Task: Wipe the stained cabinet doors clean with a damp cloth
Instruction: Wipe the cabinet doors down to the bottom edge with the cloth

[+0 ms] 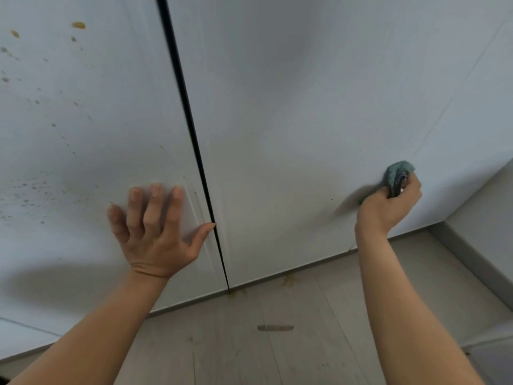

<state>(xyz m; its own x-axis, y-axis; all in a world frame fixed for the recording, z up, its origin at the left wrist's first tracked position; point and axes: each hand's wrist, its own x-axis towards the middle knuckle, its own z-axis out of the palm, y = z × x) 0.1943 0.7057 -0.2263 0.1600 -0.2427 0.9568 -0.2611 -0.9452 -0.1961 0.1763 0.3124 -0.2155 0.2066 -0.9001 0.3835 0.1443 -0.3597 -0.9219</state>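
Two white cabinet doors fill the view, split by a dark vertical gap. The left door (83, 120) carries several brown spots and speckles, thickest at its upper left and mid left. The right door (305, 107) looks mostly plain, with faint marks low down. My left hand (155, 232) lies flat with spread fingers on the left door near the gap. My right hand (391, 204) grips a bunched blue-green cloth (397, 176) and holds it against the lower right part of the right door.
A pale wood-look floor (277, 343) runs below the doors, with brown drips near the door bottoms and a short dark mark (274, 327) in the middle. A white wall with a grey skirting (477, 262) meets the cabinet at the right.
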